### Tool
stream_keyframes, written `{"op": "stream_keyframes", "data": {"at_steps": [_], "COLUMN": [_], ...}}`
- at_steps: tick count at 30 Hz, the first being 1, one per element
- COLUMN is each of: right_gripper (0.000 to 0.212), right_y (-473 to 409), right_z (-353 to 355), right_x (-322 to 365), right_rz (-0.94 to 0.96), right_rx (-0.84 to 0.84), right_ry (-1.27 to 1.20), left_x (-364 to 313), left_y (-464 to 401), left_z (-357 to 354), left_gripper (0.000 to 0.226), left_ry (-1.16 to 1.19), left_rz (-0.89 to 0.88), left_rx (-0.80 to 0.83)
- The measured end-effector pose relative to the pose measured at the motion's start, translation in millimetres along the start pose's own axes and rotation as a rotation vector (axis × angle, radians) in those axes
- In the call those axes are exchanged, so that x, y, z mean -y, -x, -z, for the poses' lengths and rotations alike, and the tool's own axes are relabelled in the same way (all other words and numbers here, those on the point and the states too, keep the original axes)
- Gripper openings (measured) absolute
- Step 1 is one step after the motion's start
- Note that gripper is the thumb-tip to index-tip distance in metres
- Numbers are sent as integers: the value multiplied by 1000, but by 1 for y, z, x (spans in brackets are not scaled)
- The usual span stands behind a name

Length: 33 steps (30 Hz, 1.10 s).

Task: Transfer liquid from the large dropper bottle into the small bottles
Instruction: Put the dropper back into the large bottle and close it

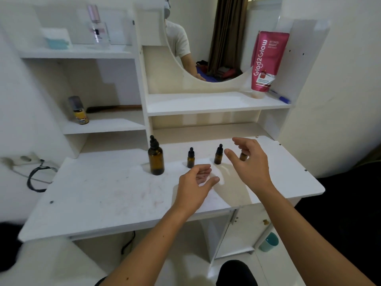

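A large amber dropper bottle [156,159] is standing capped on a white desk [107,195], left of three small bottles [191,158], while the left hand [195,182] and right hand [250,162] are hovering open and empty, the right partly hiding the rightmost.

White vanity desk [123,195], curved mirror [206,48], shelves [206,102], brown curtain [228,27]
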State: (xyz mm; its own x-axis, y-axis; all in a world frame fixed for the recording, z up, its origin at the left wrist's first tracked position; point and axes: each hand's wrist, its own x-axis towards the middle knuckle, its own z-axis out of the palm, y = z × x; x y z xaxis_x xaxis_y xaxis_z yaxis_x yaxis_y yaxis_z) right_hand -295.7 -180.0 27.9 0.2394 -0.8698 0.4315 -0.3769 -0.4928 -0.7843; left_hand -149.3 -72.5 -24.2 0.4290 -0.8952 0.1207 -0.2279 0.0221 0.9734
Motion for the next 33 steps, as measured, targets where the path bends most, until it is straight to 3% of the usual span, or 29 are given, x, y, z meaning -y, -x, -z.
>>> {"op": "stream_keyframes", "data": {"at_steps": [9, 14, 19, 27, 33], "right_gripper": [38, 44, 43, 23, 34], "right_y": [21, 13, 8, 4, -1], "right_z": [-78, -118, -139, -149, -147], "right_x": [70, 101, 113, 113, 111], "right_rz": [154, 167, 165, 153, 190], "right_rx": [181, 322, 372, 217, 261], "right_ry": [-119, -72, -47, -90, -74], "left_x": [13, 18, 20, 25, 28], "left_y": [23, 17, -2, -12, -14], "left_z": [109, 136, 135, 133, 132], "left_gripper": [39, 56, 73, 46, 43], "left_ry": [-82, -102, -108, -183, -211], "left_rz": [16, 29, 58, 50, 37], "left_rx": [-222, -371, -303, -283, -280]}}
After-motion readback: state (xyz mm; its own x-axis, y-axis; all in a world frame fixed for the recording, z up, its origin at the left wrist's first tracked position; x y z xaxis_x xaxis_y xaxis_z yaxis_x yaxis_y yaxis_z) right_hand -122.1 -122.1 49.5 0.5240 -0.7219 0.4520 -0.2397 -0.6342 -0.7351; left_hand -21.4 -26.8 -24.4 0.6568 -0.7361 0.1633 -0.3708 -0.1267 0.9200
